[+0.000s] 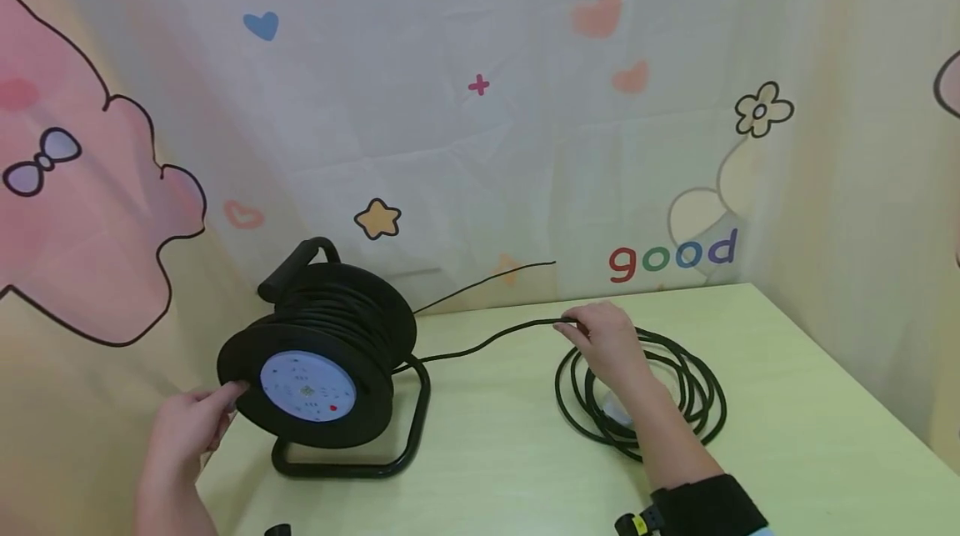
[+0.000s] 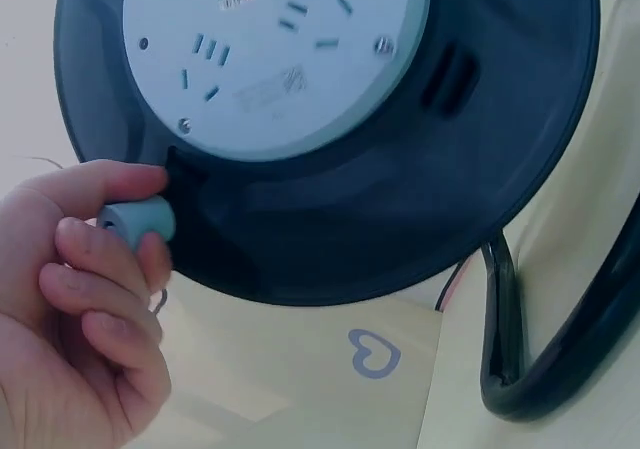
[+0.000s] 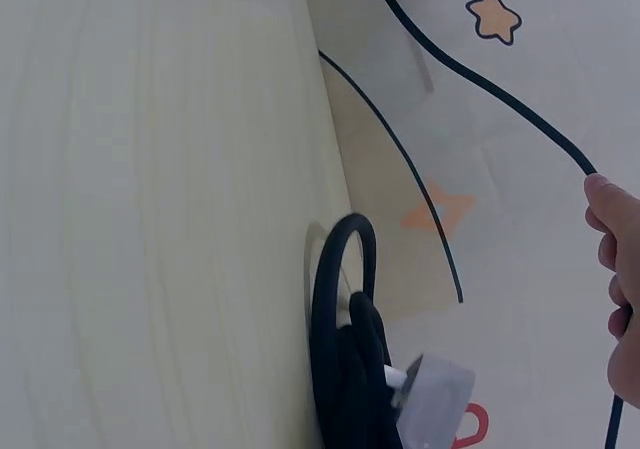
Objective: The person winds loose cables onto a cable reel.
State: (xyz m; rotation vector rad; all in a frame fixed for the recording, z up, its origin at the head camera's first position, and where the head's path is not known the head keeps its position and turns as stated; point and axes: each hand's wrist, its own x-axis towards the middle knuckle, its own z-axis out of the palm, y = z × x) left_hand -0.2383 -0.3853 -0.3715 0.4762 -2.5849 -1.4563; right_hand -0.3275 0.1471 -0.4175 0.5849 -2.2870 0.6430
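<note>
A black cable reel (image 1: 341, 307) stands on the table's left side, its white socket panel (image 1: 307, 386) facing forward. At the flange's left edge, my left hand (image 1: 191, 423) holds a small grey crank knob (image 2: 140, 221) between thumb and fingers, as the left wrist view shows. My right hand (image 1: 603, 336) pinches the black cable (image 1: 480, 346) to the right of the reel. That cable runs from the reel with a slight sag. Below the right hand lies a loose coil of cable (image 1: 708, 386), with a white plug (image 3: 435, 404) beside it, partly hidden by the forearm in the head view.
The reel rests on a black tubular stand (image 1: 420, 419) with a carrying handle (image 1: 288, 271) on top. Behind it, a thin dark cord (image 1: 487, 279) runs along the patterned curtain (image 1: 480, 169). A small black object (image 1: 277, 530) shows at the pale table's (image 1: 510, 453) front.
</note>
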